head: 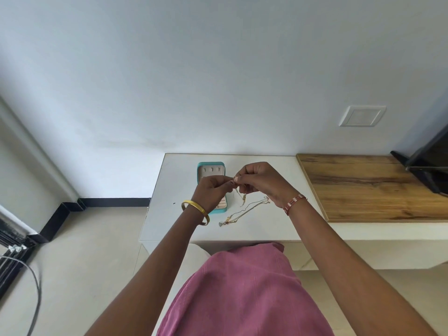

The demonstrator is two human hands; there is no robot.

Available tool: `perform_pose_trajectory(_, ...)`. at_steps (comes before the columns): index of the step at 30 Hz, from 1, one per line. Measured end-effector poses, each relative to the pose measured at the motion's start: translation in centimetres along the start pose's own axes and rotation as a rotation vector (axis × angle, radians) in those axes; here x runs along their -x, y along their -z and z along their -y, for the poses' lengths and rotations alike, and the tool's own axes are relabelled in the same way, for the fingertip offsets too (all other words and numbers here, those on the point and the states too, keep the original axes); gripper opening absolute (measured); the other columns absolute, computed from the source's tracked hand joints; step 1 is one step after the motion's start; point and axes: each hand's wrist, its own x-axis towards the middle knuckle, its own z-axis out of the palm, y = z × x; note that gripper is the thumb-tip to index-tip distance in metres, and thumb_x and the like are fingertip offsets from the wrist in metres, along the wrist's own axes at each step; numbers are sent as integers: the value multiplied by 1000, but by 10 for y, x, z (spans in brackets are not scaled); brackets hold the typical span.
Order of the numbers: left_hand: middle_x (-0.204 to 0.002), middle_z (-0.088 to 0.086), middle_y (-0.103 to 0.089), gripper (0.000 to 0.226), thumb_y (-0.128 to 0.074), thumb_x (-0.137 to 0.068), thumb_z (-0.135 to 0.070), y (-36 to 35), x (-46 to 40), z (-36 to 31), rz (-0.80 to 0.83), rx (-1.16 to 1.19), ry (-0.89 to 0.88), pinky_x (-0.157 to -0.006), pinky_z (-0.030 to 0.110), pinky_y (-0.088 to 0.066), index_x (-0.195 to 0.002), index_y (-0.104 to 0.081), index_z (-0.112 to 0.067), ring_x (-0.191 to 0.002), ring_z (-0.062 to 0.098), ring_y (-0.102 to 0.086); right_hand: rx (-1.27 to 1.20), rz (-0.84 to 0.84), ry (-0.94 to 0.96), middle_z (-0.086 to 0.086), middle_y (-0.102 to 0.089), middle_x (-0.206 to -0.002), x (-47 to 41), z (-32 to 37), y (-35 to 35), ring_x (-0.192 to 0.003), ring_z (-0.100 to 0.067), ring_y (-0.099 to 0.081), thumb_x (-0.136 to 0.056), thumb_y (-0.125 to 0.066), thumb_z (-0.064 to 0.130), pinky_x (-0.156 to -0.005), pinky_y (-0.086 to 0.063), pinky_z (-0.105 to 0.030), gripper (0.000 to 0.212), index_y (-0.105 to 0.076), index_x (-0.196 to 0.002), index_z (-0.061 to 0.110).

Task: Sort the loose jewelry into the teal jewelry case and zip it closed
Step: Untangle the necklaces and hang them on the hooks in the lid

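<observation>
Hands left (pixel 213 193) and right (pixel 260 183) pinch a chain (pixel 240 198) above the table (pixel 169 214), beside the open case (pixel 211 167)

A white counter (pixel 184 221) carries the things. An open teal jewelry case (pixel 210 166) lies flat on it, partly hidden under the left hand (pixel 213 192). Thin gold chains (pixel 244 212) lie in a loose pile on the counter, just below the right hand (pixel 261 183). A tiny dark speck (pixel 174 203) sits left of the left hand. A wood board (pixel 373 185) lies far to the right.
</observation>
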Motion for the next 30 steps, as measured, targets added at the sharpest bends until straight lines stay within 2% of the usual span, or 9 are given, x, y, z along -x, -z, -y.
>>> perform_pose_trajectory(2,-80,7,-66,13,-58,-87,-15,1,0,1,3,-10,-7,-86,37,-48,-85,-70,-14,-80,20,-58,8,-2,-1,-10,-58,-62,0,0,1,-55,-15,-54,-84,-60,3,-66,-48,-26,9,-63,-75,3)
perform_pose_trajectory(5,-72,-1,-67,22,-53,-89,-11,2,-1,2,-18,64,19,-82,34,-50,-72,-67,-14,-75,17,-60,-5,1,-7,-8,-56,-58,0,-2,2,-51,-13,-51,-83,-61,5,-62,-47,-24,11,-64,-72,5)
perform_pose_trajectory(7,-64,-5,-68,28,-47,-91,-8,4,-1,2,-28,247,73,-77,30,-51,-68,-64,-12,-72,16,-62,-27,12,-30,-5,-54,-54,0,-6,2,-48,-12,-49,-84,-60,6,-60,-47,-24,15,-64,-69,7)
perform_pose_trajectory(10,-63,0,-67,32,-41,-93,-8,7,-2,2,-17,547,152,-71,28,-49,-67,-61,-10,-68,17,-62,-106,52,-69,-1,-54,-48,-1,-12,1,-46,-13,-48,-87,-57,9,-61,-47,-27,23,-64,-65,10)
perform_pose_trajectory(16,-54,2,-62,27,-39,-93,-12,10,2,1,50,909,269,-65,26,-56,-71,-52,-9,-59,16,-66,-253,114,-63,-3,-58,-53,-1,-18,-2,-52,-14,-54,-89,-56,11,-64,-50,-28,25,-64,-66,10)
perform_pose_trajectory(19,-48,1,-55,28,-40,-94,-12,10,2,-2,30,1066,305,-62,26,-58,-69,-52,-9,-49,15,-60,-311,116,-68,-6,-58,-58,0,-20,-4,-56,-17,-54,-90,-55,9,-66,-50,-29,25,-64,-66,10)
perform_pose_trajectory(24,-43,-3,-46,24,-42,-92,-11,12,-1,-6,3,982,298,-45,17,-45,-71,-52,-10,-36,8,-41,-370,97,-78,-7,-60,-65,2,-26,-3,-58,-14,-57,-89,-55,8,-69,-49,-30,21,-63,-71,8)
perform_pose_trajectory(30,-43,-4,-46,23,-45,-91,-11,8,-2,-4,26,856,287,-41,16,-37,-71,-55,-11,-34,7,-35,-347,93,-101,-7,-67,-72,1,-29,-3,-66,-16,-61,-87,-58,8,-70,-48,-28,23,-70,-69,15)
